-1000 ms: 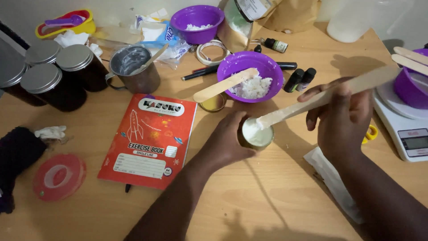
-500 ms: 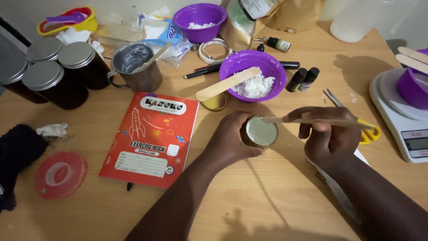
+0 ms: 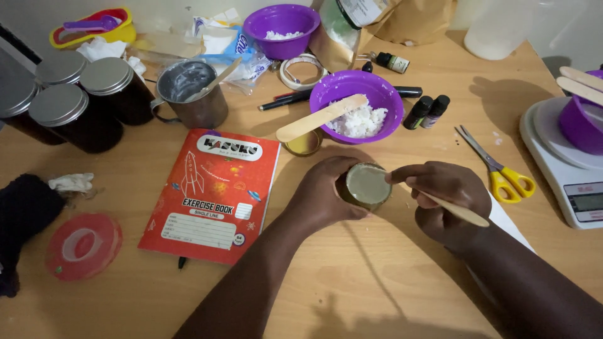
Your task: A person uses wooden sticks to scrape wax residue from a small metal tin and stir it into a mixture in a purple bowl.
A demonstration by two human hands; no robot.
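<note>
1. The left hand (image 3: 323,194) wraps round a small tin (image 3: 366,186) filled level with pale cream.
2. The right hand (image 3: 449,198) grips a wooden stick (image 3: 455,211), its tip at the tin's right rim.
3. Just behind the tin, a purple bowl (image 3: 358,94) holds white flakes, with a second stick (image 3: 320,118) across its rim.
4. Yellow-handled scissors (image 3: 499,169) lie to the right.
5. A red notebook (image 3: 210,194) lies to the left.

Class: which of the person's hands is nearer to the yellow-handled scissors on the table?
Right. The right hand, gripping a wooden stick, lies just left of the scissors; the left hand is farther left, holding the small tin.
</note>
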